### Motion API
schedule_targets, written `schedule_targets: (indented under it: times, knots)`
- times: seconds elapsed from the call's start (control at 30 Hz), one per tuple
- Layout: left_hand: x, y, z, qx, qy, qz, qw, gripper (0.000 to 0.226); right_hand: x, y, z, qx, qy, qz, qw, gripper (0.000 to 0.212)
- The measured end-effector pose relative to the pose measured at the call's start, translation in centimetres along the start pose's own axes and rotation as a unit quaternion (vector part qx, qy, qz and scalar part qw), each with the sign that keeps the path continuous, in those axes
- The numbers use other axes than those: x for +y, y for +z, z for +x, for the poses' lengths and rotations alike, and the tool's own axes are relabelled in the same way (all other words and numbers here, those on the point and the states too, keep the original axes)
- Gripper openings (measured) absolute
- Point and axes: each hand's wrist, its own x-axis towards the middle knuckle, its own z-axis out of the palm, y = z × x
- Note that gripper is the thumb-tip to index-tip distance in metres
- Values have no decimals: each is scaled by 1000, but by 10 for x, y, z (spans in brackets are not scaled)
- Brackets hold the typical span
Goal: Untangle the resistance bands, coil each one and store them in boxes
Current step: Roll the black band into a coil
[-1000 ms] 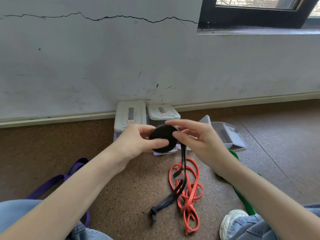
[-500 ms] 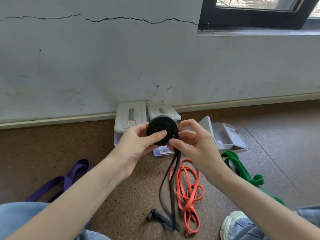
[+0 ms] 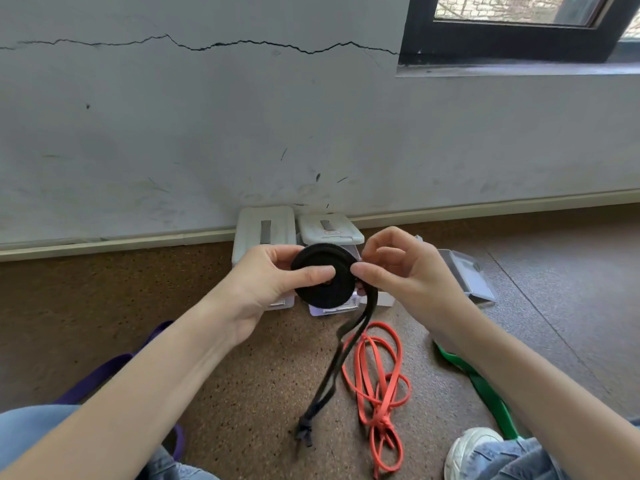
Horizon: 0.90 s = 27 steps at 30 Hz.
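A black resistance band [image 3: 323, 280] is wound into a flat round coil in front of me. My left hand [image 3: 266, 282] pinches the coil, thumb on its centre. My right hand [image 3: 398, 271] grips the band at the coil's right edge, where the loose tail [image 3: 332, 372] hangs down to the floor. An orange band [image 3: 375, 379] lies tangled on the floor below. A green band [image 3: 485, 389] lies to the right, partly hidden by my right forearm. A purple band [image 3: 104, 372] lies to the left, under my left arm.
Two closed white boxes [image 3: 265, 225] [image 3: 329, 230] stand against the wall behind my hands. An open clear box [image 3: 467, 271] sits to their right. My white shoe [image 3: 471, 448] and jeans are at the bottom right. The floor is brown cork.
The coil has grown and the loose tail has shortened, its end lifting and swinging. My right hand shifted around the coil's right edge. The view moved slightly.
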Motion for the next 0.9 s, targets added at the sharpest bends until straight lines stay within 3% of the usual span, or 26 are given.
schedule_targets:
  times: [0.17,0.3,0.4,0.47,0.53,0.63,0.73,0.9]
  knots:
    - [0,0,3,16,9,-99,995,23,-2,2,-1,-30,18,39,999,16]
    - [-5,6,2,47,22,-129,990,26,3,9,-2,-34,32,15,999,25]
    - [-7,5,0,49,22,-40,998,32,6,6,-3,-11,23,-44,999,27]
    - [-4,0,0,-1,15,118,993,25,6,2,-2,-17,4,-106,994,26]
    - [-2,-1,-1,-72,-4,186,980,16,6,1,-2,-36,-18,-183,982,31]
    - [0,0,-3,-83,-13,142,986,17,6,2,-2,-48,-1,-145,988,32]
    - [6,-7,0,-24,1,25,999,29,5,-5,0,-31,46,-7,998,27]
    - [9,-12,5,37,14,-97,994,20,6,3,-1,-64,64,59,994,17]
